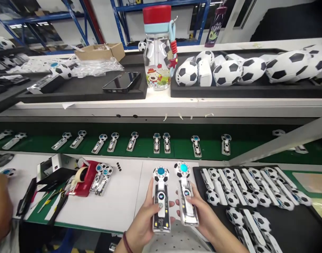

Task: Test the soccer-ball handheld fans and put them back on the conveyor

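My left hand (147, 216) is closed around a soccer-ball handheld fan (161, 219) with a see-through body, its thumb on the front below a lit round display. Closed on a second handheld fan (188, 211) of the same kind is my right hand (203, 214), its thumb just under that display. Both fans are upright, side by side and apart, with their blue-centred heads facing me. Two more fans (102, 179) lie on the white table surface (124, 207) to the left, beside a red tape dispenser (90, 179).
A black tray (213, 216) at right holds rows of ball-headed fans. Across the green conveyor belt (176, 154) lie several more. On the shelf above stand a red-capped bottle (157, 52) and a phone (122, 82). Another person's arm (1, 207) shows at far left, near tools and a box.
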`<state>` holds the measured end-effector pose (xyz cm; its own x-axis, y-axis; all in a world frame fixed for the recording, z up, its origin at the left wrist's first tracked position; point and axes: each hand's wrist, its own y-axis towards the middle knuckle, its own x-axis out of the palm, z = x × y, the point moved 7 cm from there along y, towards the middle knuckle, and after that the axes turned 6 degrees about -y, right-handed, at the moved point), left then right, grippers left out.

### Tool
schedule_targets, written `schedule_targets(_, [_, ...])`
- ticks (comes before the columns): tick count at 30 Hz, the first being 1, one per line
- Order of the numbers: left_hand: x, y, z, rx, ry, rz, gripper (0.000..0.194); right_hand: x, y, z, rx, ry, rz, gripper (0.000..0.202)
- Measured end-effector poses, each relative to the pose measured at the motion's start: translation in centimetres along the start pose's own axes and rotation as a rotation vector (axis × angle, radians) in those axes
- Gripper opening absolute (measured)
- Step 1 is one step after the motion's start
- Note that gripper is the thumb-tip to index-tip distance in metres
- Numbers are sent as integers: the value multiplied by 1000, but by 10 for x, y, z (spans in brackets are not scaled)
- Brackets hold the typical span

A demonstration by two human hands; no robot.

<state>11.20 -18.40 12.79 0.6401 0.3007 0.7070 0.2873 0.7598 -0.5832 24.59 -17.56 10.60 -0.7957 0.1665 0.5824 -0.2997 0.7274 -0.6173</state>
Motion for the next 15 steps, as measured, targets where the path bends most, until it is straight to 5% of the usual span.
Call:
schedule_targets(4, [17, -13, 9, 43, 31, -78, 91, 15, -10, -17, -92, -67, -81, 78])
schedule_targets(15, [23, -27, 19, 210, 82, -75, 92, 31, -17, -22, -164, -136, -207, 78])
